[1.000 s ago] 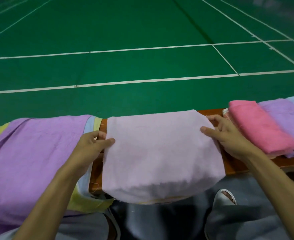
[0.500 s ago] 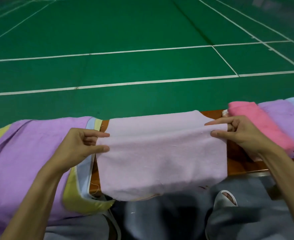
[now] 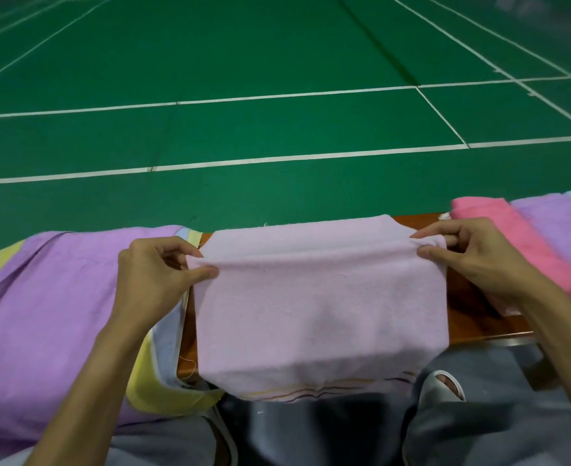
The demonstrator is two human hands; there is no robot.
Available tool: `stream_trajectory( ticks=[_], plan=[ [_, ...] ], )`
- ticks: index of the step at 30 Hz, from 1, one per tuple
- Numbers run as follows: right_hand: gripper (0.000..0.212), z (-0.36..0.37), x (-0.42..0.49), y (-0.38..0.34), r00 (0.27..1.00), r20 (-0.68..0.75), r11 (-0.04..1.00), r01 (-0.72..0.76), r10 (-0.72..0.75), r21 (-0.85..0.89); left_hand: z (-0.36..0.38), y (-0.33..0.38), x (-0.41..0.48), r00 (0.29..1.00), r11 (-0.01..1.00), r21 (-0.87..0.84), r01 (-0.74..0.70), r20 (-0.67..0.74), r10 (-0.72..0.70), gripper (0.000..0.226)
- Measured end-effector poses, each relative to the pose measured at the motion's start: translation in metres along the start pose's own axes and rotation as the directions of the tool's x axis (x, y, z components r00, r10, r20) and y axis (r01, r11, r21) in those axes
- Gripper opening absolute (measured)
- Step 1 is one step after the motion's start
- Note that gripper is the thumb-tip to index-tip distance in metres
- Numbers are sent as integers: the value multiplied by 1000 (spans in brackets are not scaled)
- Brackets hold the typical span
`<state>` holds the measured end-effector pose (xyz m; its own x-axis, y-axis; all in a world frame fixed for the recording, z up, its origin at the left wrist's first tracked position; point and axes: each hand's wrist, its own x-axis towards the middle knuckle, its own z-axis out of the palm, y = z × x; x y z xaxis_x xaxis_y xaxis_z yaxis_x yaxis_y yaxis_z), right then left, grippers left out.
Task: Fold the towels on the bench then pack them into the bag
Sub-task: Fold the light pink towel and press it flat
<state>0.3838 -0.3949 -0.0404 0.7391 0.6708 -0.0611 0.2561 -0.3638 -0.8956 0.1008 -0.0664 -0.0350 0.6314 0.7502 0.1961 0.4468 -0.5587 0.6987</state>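
A pale pink towel [image 3: 317, 307] lies across the wooden bench [image 3: 465, 311] in front of me, its striped hem hanging over the near edge. My left hand [image 3: 153, 274] pinches the towel's left edge between thumb and fingers. My right hand [image 3: 469, 253] pinches the right edge the same way. Between the hands the towel is lifted into a raised fold. No bag is in view.
Unfolded purple, yellow and light blue towels [image 3: 52, 304] are draped over the bench at left. Folded bright pink [image 3: 519, 247], purple [image 3: 559, 230] and light blue towels lie at right. A green court floor [image 3: 277, 95] stretches beyond. My grey-trousered knees and a slipper [image 3: 442, 388] show below.
Both hands went from resting at the towel's sides to pinching its edges and lifting them, raising a fold. The near hem rose and its stripes now show.
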Motion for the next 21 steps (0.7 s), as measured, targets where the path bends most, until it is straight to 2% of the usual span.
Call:
stream_trajectory(
  ticks=[6, 8, 10, 12, 14, 15, 17, 21],
  plan=[
    [13, 0, 2, -2, 983, -138, 983, 99, -121, -155, 0, -5, 4, 999, 996, 67, 51, -14, -50, 28],
    [10, 3, 5, -7, 978, -169, 986, 99, -122, -138, -4, -3, 9, 986, 990, 21, 136, 97, -138, 27],
    [9, 7, 10, -15, 987, -160, 1000, 17, -15, 11, -8, 2, 14, 930, 950, -137, 282, 283, -236, 23],
    [13, 14, 20, -20, 984, -83, 969, -137, 157, 206, -12, 6, 21, 864, 875, -277, 396, 435, -253, 27],
    [13, 21, 33, -23, 964, -31, 918, -242, 265, 314, -11, 7, 27, 851, 803, -410, 432, 480, -213, 27],
    [13, 25, 40, -22, 959, -45, 896, -245, 281, 370, -8, 6, 30, 866, 775, -472, 420, 463, -188, 24],
    [17, 32, 52, -22, 965, -121, 858, -146, 233, 492, 3, 4, 37, 915, 714, -600, 362, 375, -149, 19],
    [19, 32, 55, -40, 956, -291, 712, 232, -41, 663, 5, 7, 48, 998, 583, -810, 54, 60, -9, 27]
  ],
)
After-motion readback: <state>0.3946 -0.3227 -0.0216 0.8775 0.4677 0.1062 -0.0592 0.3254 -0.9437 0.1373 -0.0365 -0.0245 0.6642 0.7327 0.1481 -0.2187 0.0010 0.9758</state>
